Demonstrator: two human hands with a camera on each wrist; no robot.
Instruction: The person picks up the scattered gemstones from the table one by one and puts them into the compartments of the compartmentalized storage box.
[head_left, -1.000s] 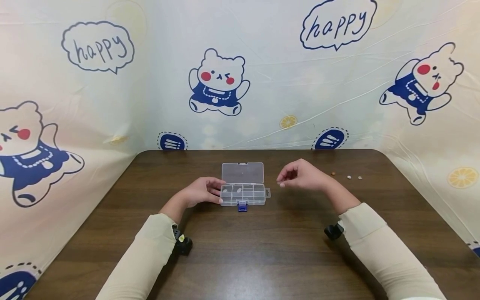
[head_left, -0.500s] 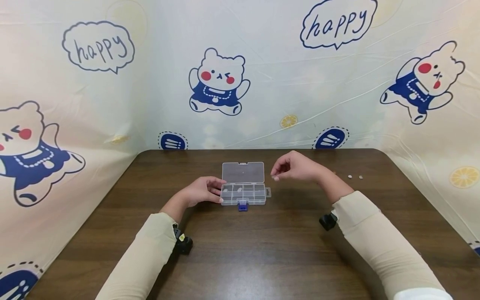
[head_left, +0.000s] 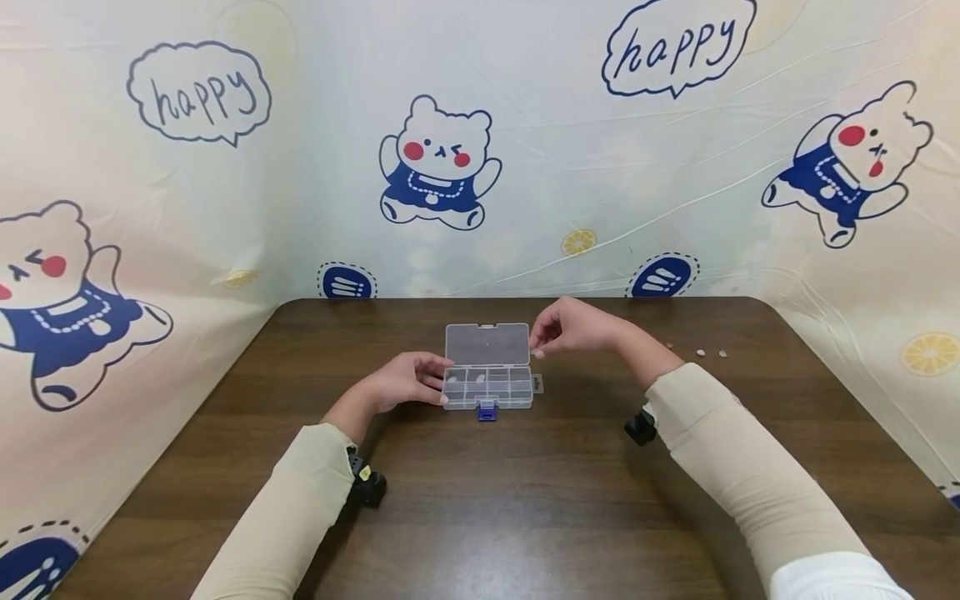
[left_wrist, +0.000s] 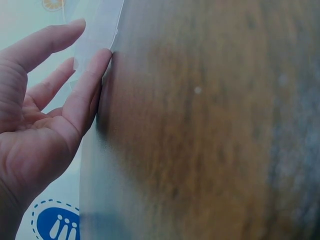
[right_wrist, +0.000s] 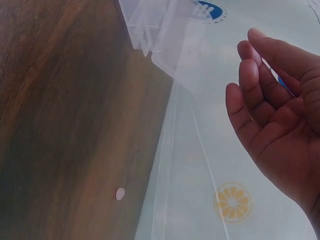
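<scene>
In the head view a clear plastic compartment box (head_left: 510,400) lies on the table with its lid (head_left: 487,344) folded back. Pale pebbles (head_left: 481,379) sit in two of its back-row compartments. My left hand (head_left: 401,383) holds the box's left end, thumb at the front corner and fingers toward the back. Beside the lid's right edge, above the table, is my right hand (head_left: 577,327), thumb and fingertips drawn together. A pale speck shows at those fingertips, apparently a small pebble, mostly hidden. In the right wrist view the fingers (right_wrist: 248,75) are curled toward the thumb.
To the right on the table lie an orange-brown pebble (head_left: 670,344), a white pebble (head_left: 701,352) and a greyish one (head_left: 722,354). A blue latch (head_left: 487,412) hangs from the box's front. A printed cloth (head_left: 540,167) stands behind the table.
My right hand has moved left and away from me, from right of the box to beside its raised lid. My left hand stays at the box's left end.
</scene>
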